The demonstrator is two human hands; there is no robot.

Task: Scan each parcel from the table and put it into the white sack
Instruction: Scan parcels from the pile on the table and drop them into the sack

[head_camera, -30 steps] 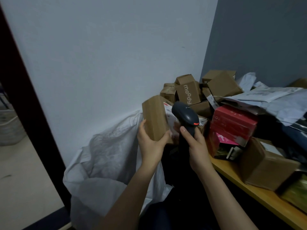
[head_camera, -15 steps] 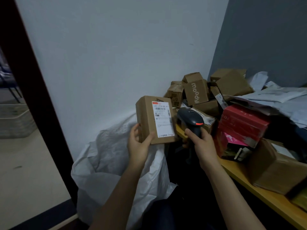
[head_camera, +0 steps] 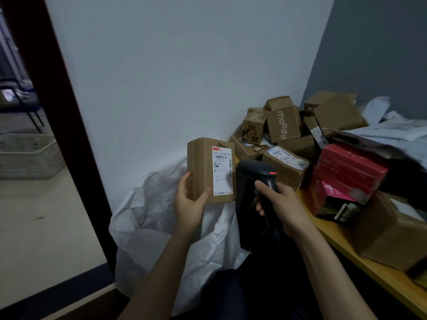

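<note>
Above the white sack, the left hand holds a brown box upright, fingers wrapped round its lower end. Just right of the sack, the right hand grips a dark scanner, its head beside the box's label. More boxes crowd the worktop further right.

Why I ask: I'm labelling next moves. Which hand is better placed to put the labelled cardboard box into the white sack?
Probably left. The left hand holds the brown labelled cardboard box above the white sack; the right hand grips the black handheld scanner.
</note>
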